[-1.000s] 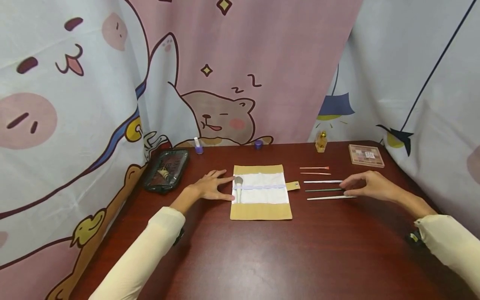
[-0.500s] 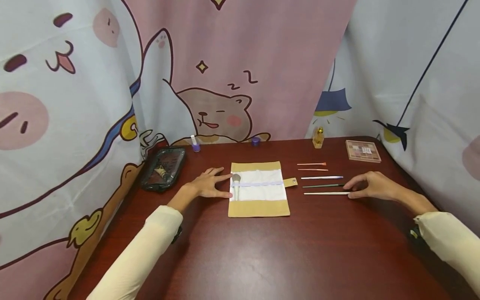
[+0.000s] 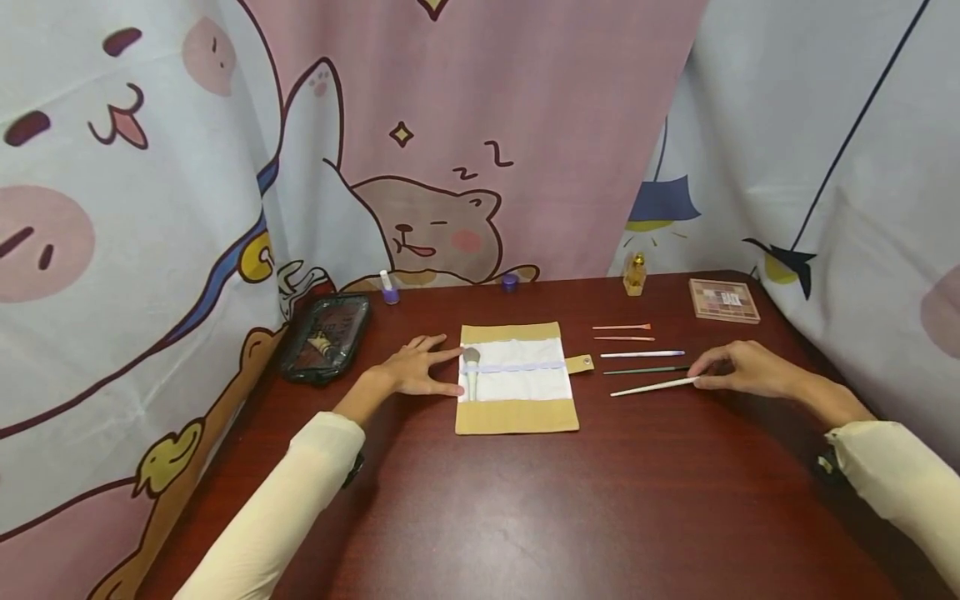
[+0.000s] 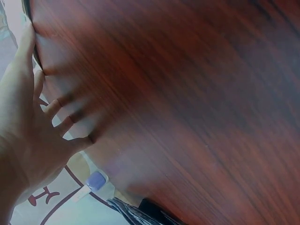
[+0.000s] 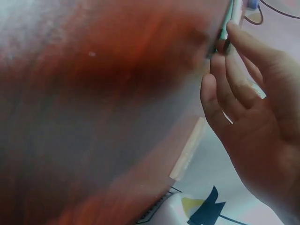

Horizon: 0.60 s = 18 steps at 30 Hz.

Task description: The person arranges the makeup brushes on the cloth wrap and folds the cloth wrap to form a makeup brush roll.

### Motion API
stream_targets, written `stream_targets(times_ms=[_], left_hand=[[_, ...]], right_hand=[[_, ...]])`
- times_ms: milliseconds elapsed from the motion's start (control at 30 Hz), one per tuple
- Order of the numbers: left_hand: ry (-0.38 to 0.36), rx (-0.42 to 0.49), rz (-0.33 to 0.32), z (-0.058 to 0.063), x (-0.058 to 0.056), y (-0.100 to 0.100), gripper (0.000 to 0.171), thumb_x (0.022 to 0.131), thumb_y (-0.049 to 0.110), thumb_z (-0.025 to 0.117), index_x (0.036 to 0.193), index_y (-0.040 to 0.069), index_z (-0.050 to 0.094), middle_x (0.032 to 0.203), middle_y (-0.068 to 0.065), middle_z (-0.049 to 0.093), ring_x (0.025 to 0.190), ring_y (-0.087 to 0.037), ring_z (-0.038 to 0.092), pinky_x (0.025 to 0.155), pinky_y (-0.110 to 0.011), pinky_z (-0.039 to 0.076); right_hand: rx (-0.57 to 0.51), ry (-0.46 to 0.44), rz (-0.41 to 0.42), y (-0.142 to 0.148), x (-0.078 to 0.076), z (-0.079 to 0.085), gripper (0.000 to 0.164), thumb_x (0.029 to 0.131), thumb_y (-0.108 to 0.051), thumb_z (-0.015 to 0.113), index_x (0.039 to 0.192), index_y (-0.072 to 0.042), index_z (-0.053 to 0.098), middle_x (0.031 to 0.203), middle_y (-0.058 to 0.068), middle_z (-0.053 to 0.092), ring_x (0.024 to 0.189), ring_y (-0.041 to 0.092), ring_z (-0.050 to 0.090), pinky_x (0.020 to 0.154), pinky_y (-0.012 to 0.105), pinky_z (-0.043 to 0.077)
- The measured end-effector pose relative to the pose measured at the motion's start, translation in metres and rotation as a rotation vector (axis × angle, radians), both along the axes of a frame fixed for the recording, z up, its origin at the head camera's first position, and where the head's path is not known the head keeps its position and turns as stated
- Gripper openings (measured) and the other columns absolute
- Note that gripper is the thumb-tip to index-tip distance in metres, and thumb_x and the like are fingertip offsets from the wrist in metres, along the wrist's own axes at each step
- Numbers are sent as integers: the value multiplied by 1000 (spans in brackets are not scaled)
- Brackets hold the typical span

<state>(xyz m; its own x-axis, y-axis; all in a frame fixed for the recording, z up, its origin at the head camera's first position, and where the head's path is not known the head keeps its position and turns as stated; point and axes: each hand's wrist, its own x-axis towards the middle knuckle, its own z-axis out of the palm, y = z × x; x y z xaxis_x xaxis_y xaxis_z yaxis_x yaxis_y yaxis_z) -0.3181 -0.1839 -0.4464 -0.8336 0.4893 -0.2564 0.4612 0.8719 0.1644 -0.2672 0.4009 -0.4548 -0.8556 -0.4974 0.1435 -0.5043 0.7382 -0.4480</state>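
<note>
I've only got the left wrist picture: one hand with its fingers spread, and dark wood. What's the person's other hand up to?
Observer: The right hand pinches a slim white stick by one end.
Visitor: Is anything lying close to that stick?
Observer: Yes, a green stick lies just beyond it on the table.
Visitor: And what am I missing near the left hand?
Observer: A thick-headed brush lies on an open cloth roll, along the side nearest that hand.

Long pale cream sleeves (image 3: 300, 492), wrinkled right cuff (image 3: 851, 437), dark wrist gear (image 3: 828, 466)
</note>
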Motion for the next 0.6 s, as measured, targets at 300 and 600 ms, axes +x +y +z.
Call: stream_targets(times_ms=[300, 600], left_hand=[[0, -1, 3, 0, 0, 0, 91, 88, 78, 60, 164, 38, 31, 173, -8, 15, 158, -38, 13, 122, -64, 18], [11, 7, -8, -1, 1, -1, 90, 88, 78, 60, 164, 37, 32, 173, -9, 16, 157, -38, 14, 122, -64, 20]], right_hand=[[-120, -81, -3, -3, -1, 24, 14, 90, -18, 83, 103, -22, 82, 101, -5, 78, 92, 0, 67, 76, 13, 48], [-269, -158, -54, -15, 0, 40, 22, 95, -15, 78, 116, -10, 77, 106, 8, 78, 93, 7, 70, 78, 18, 52]])
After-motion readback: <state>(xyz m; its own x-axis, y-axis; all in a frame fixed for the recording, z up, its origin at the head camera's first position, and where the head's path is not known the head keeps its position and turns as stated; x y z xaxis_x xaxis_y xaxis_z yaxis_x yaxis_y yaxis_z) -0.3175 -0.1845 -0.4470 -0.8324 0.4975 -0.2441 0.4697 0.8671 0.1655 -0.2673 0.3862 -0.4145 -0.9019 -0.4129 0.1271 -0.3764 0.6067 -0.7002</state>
